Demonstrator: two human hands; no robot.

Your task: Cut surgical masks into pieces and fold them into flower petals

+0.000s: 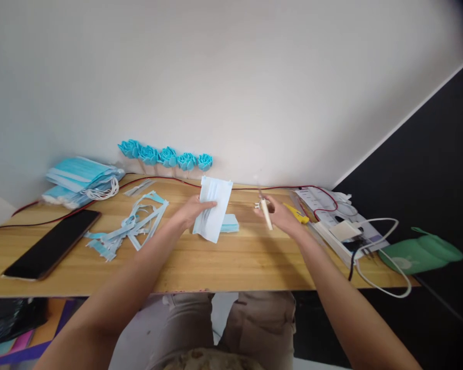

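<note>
My left hand (pixel 195 209) pinches a pale blue face mask (pixel 214 210), thumb across its front, and holds it upright above the table; no ear loops show on it. Behind its lower right edge lies a small stack of folded light blue mask pieces (pixel 230 224). My right hand (pixel 280 213) is closed around what look like cream-handled scissors (pixel 267 215). Their thin grey end points up toward the wall and is blurred. The two hands are apart, and the scissors do not touch the mask. A yellow tool (pixel 296 213) lies just behind my right hand.
Cut blue strips (pixel 133 226) lie in a tangle left of my left arm, beside a dark phone (pixel 52 245). Several masks (pixel 79 177) are piled at the back left. Blue flowers (pixel 167 156) lean along the wall. A white power strip (pixel 337 239) and green pouch (pixel 420 254) sit right.
</note>
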